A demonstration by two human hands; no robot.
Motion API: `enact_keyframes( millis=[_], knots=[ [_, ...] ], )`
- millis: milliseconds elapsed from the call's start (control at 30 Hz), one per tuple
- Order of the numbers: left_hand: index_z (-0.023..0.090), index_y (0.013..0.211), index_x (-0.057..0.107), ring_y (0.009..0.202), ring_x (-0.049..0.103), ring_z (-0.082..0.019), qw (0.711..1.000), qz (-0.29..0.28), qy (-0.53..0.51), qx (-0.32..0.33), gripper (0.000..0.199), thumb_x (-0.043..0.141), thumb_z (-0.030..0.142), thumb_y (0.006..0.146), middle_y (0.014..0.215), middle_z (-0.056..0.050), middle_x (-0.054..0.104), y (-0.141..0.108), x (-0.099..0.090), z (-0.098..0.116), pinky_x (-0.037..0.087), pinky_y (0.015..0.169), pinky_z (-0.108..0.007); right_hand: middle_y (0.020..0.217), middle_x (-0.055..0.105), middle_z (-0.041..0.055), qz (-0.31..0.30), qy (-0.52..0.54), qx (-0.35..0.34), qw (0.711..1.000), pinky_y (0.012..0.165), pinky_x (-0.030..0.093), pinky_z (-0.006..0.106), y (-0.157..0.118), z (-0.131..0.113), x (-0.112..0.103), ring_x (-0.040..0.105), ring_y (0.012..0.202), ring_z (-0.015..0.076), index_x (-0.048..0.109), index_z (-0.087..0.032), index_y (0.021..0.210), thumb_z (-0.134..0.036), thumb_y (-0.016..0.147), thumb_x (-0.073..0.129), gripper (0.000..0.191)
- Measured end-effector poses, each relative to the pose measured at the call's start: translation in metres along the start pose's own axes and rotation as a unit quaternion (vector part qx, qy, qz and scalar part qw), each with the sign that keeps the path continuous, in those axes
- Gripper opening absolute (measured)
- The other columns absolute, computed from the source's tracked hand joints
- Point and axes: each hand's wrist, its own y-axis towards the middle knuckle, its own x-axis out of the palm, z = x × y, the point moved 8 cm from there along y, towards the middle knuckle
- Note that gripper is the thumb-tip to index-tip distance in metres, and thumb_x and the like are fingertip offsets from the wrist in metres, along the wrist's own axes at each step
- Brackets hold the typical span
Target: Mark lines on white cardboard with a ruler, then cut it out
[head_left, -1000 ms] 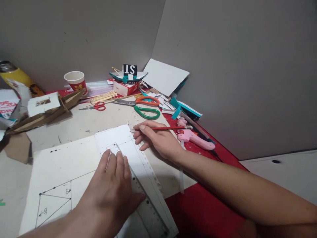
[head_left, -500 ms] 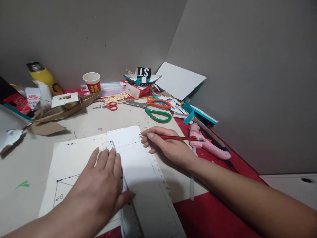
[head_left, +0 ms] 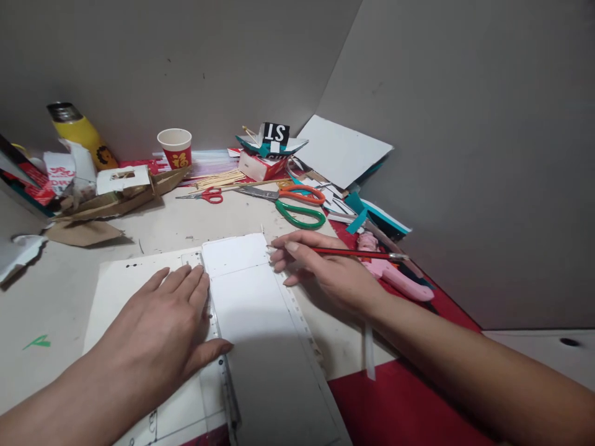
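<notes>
My left hand (head_left: 170, 322) lies flat with its fingers spread over a clear ruler (head_left: 214, 331), the thumb pointing right across it. The ruler runs along the left edge of a white sheet (head_left: 260, 322) that has a pencil line across its upper part. Under the ruler and hand is a larger cream sheet (head_left: 116, 285) with drawn dots and lines. Pinched in my right hand (head_left: 320, 266) is a red and black pencil (head_left: 356, 253), its tip at the white sheet's upper right edge.
Red scissors (head_left: 211, 196) and large scissors with orange and green handles (head_left: 302, 214) lie beyond the sheets. A pink glue gun (head_left: 400, 279) rests at right. A paper cup (head_left: 175, 148), yellow bottle (head_left: 86, 139), cardboard pieces (head_left: 116, 207) and paper scraps line the back.
My left hand and the ruler have shifted left, uncovering more of the white sheet's left side. My right hand, still holding the pencil, has moved slightly right.
</notes>
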Motion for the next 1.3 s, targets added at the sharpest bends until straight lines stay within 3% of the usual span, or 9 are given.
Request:
enact_keyframes(
  millis=[167,333,500,633,867,1033,1133,1200,1300],
  knots=[
    [0.002,0.138,0.054,0.129,0.051,-0.044,0.998,-0.052,-0.018,-0.017,0.087,0.063,0.062,0.076,0.143,-0.024,0.052,0.001,-0.001,-0.009,0.044,0.106,-0.057,0.091,0.072,0.0079,-0.028,-0.016,0.01,0.999,0.061,0.061,0.027,-0.006,-0.026,0.001,0.069,0.081,0.0188,0.071,-0.019,0.095,-0.035,0.09,0.061,0.02],
    [0.001,0.144,0.046,0.134,0.047,-0.04,0.993,-0.105,-0.028,-0.036,0.089,0.062,0.059,0.078,0.15,-0.024,0.042,-0.001,0.001,-0.021,0.044,0.107,-0.05,0.088,0.072,0.0072,-0.072,0.007,0.005,0.997,0.068,0.059,0.03,-0.02,-0.036,0.027,0.068,0.078,0.0171,0.07,-0.017,0.095,-0.033,0.089,0.062,0.019],
    [0.002,0.144,0.045,0.136,0.045,-0.04,0.994,-0.098,-0.04,-0.042,0.089,0.064,0.056,0.076,0.151,-0.023,0.041,0.0,0.004,-0.022,0.044,0.108,-0.05,0.087,0.072,0.0064,-0.072,0.064,0.017,0.995,0.078,0.055,0.033,-0.027,-0.009,0.052,0.067,0.078,0.0156,0.069,-0.016,0.096,-0.035,0.087,0.062,0.022],
    [0.001,0.144,0.045,0.136,0.044,-0.041,0.994,-0.085,-0.048,-0.042,0.09,0.067,0.055,0.075,0.151,-0.025,0.042,0.002,0.004,-0.02,0.044,0.107,-0.051,0.087,0.072,0.007,-0.05,0.1,0.009,0.994,0.084,0.053,0.037,-0.027,0.005,0.054,0.067,0.084,0.018,0.069,-0.016,0.098,-0.038,0.088,0.061,0.025],
    [0.001,0.14,0.051,0.132,0.048,-0.044,0.994,-0.067,-0.085,-0.028,0.087,0.073,0.05,0.071,0.147,-0.029,0.046,0.002,0.004,-0.019,0.046,0.103,-0.055,0.087,0.072,0.0068,-0.053,0.12,0.021,0.991,0.086,0.052,0.038,-0.024,0.008,0.053,0.067,0.085,0.0188,0.069,-0.016,0.097,-0.039,0.086,0.065,0.025],
    [0.016,0.148,0.042,0.135,0.045,-0.043,0.989,0.016,-0.143,-0.032,0.092,0.077,0.039,0.066,0.155,-0.026,0.036,-0.007,0.004,-0.018,0.047,0.1,-0.055,0.087,0.072,0.0063,-0.059,0.118,0.024,0.991,0.084,0.052,0.038,-0.022,0.009,0.053,0.067,0.084,0.0182,0.07,-0.017,0.097,-0.038,0.086,0.065,0.024],
    [0.021,0.153,0.033,0.139,0.039,-0.041,0.985,0.054,-0.148,-0.07,0.096,0.075,0.044,0.069,0.159,-0.022,0.029,-0.004,0.001,-0.029,0.043,0.104,-0.055,0.088,0.072,0.0064,-0.06,0.112,0.021,0.992,0.084,0.052,0.037,-0.022,0.008,0.053,0.067,0.084,0.0177,0.07,-0.017,0.098,-0.036,0.087,0.064,0.023],
    [0.017,0.152,0.032,0.138,0.037,-0.042,0.984,0.036,-0.148,-0.095,0.1,0.075,0.051,0.068,0.157,-0.022,0.034,0.004,0.002,-0.041,0.04,0.106,-0.055,0.087,0.072,0.006,-0.06,0.111,0.02,0.992,0.083,0.052,0.037,-0.021,0.008,0.053,0.066,0.082,0.0172,0.07,-0.017,0.097,-0.035,0.087,0.064,0.021],
    [0.017,0.149,0.038,0.129,0.044,-0.039,0.981,0.018,-0.177,-0.079,0.099,0.076,0.056,0.066,0.146,-0.018,0.05,0.016,0.003,-0.05,0.042,0.103,-0.05,0.086,0.072,0.0058,-0.063,0.11,0.018,0.992,0.082,0.052,0.036,-0.02,0.008,0.054,0.066,0.081,0.0166,0.069,-0.017,0.096,-0.035,0.087,0.063,0.021]
  ],
)
